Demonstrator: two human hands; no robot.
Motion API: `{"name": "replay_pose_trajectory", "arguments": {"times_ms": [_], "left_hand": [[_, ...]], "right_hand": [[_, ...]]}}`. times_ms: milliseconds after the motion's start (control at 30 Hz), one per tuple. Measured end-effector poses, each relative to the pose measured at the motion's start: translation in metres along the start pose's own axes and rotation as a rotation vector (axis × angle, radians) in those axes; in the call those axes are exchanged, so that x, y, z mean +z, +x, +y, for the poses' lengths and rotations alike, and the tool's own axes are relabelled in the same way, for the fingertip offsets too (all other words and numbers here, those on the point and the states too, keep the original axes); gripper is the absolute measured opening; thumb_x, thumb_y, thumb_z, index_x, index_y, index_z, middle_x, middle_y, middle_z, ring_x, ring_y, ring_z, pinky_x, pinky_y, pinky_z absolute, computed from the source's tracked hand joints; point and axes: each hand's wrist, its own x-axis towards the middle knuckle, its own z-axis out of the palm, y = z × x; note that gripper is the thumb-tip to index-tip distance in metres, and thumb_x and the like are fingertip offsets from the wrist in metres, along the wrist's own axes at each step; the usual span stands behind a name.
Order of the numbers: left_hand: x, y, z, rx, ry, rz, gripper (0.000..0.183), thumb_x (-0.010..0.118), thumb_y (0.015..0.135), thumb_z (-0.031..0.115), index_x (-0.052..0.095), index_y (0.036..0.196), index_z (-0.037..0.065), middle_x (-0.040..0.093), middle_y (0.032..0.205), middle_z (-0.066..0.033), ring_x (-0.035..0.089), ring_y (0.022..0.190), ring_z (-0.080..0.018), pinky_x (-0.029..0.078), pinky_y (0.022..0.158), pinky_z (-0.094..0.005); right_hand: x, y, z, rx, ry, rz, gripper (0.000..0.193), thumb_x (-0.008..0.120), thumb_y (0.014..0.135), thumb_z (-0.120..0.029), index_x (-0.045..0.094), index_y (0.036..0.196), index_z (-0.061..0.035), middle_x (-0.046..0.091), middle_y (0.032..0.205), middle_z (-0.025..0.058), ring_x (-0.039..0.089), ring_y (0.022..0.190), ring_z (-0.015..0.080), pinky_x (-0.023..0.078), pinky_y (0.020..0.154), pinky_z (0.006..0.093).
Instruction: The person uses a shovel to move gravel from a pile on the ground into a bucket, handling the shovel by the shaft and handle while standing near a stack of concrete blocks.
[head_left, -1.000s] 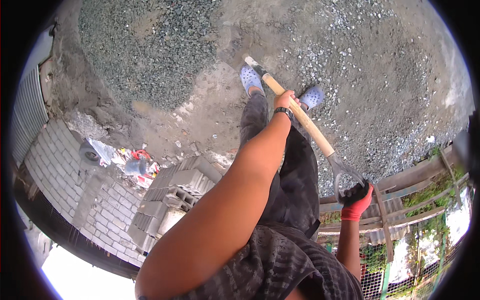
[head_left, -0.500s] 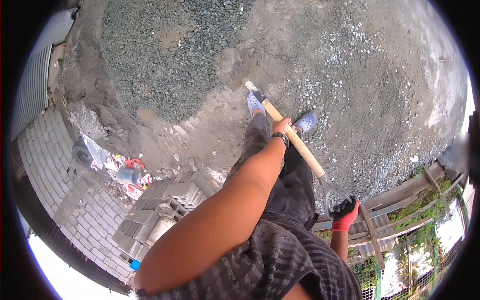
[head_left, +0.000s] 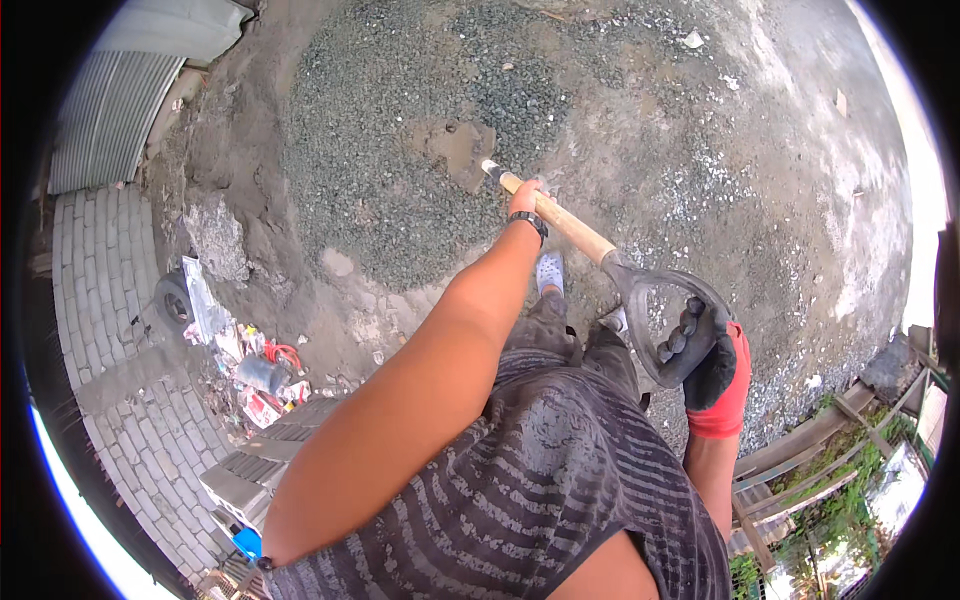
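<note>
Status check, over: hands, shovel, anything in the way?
Left hand gripping shovel shaft; gloved right hand on end handle. Blade at the gravel, contact unclear. Nothing seen blocking it.

The left hand (head_left: 524,197) partly hides the shovel (head_left: 577,236); the bottom edge crops the shirt (head_left: 500,480).

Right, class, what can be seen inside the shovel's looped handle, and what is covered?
Inside the looped handle, the curled black fingers of the gloved right hand show, with grey ground visible through the gap. The glove hides the section it wraps.
</note>
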Motion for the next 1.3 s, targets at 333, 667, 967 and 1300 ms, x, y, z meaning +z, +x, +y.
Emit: {"name": "replay_pose_trajectory", "arguments": {"times_ms": [333,667,967,1300], "left_hand": [[-0.031,-0.110,-0.043,0.201,1.736,-0.835,0.058,0.067,0.079,0.056,0.060,0.110,0.008,0.069,0.092,-0.0131,0.068,0.081,-0.0279,0.054,0.068,-0.0401],[-0.216,-0.012,0.133,0.107,1.271,0.154,0.028,0.064,0.087,0.033,0.063,0.102,0.009,0.065,0.079,-0.0031,0.060,0.062,-0.0148,0.047,0.050,-0.0326],[-0.187,-0.029,0.126,0.040,1.207,-0.043,0.029,0.062,0.089,0.031,0.063,0.110,0.011,0.066,0.089,-0.0008,0.062,0.071,-0.0113,0.049,0.060,-0.0294],[-0.158,-0.049,0.075,0.178,1.243,-0.299,0.026,0.065,0.087,0.029,0.065,0.102,0.008,0.068,0.085,-0.0028,0.064,0.070,-0.0132,0.051,0.063,-0.0288]], "right_hand": [[-0.036,-0.077,-0.015,-0.464,-0.522,0.422,0.029,0.065,0.081,-0.015,0.058,0.103,0.0014,0.058,0.073,0.0052,0.053,0.058,0.0117,0.045,0.054,0.0260],[-0.083,-0.026,0.021,-0.470,-0.796,0.592,0.034,0.072,0.082,-0.015,0.061,0.106,0.0071,0.065,0.092,0.0064,0.057,0.083,0.0113,0.046,0.076,0.0250],[-0.012,0.003,-0.017,-0.490,-1.119,0.444,0.030,0.074,0.078,-0.021,0.065,0.092,0.0033,0.064,0.076,0.0057,0.053,0.069,0.0096,0.045,0.065,0.0280],[-0.014,0.030,-0.059,-0.526,-1.199,0.517,0.033,0.072,0.080,-0.028,0.069,0.096,0.0012,0.067,0.075,0.0072,0.061,0.064,0.0111,0.048,0.061,0.0290]]}}
